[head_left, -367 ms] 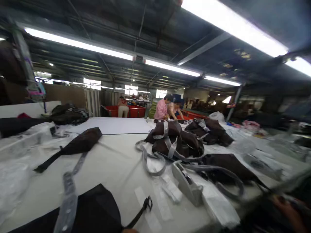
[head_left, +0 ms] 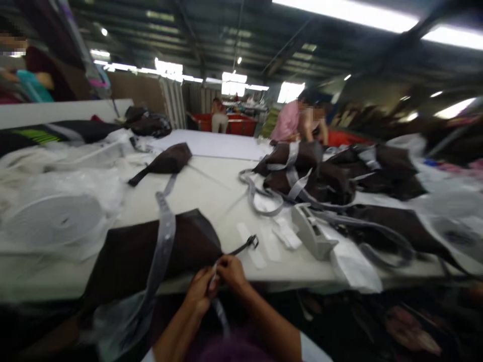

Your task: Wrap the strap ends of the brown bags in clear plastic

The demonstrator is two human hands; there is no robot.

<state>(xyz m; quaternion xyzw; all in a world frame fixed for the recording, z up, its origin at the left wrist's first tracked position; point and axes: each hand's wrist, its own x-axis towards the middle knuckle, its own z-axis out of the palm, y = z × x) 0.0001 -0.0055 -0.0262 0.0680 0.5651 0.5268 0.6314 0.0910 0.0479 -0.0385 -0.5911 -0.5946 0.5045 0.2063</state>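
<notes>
— Any containers in sight?

— Red bins (head_left: 241, 124) stand far off, beyond the bench (head_left: 211, 196); what lies in them cannot be told. On the left a white roll (head_left: 56, 216) sits under clear plastic.

— And the hands?

— Both are together at the near edge of the bench. The left hand (head_left: 199, 291) and right hand (head_left: 232, 271) pinch a thin grey strap (head_left: 216, 281) between their fingertips, closed on it, at the near right corner of a dark brown bag (head_left: 128, 256).

— What differs from the earlier frame?

— Before, neither hand was clearly at the bag; only a blurred hand showed low on the right. The view has also tipped down and nearer, so the bag now fills the near left.

— How does the strap run?

— Its long axis goes near to far, dropping off the bench edge towards the person. A wider grey webbing (head_left: 164, 236) crosses the bag, running from far to near left. A grey tape dispenser (head_left: 311, 234) sits right of the hands, with more dark bags (head_left: 339, 176) piled behind it.
</notes>
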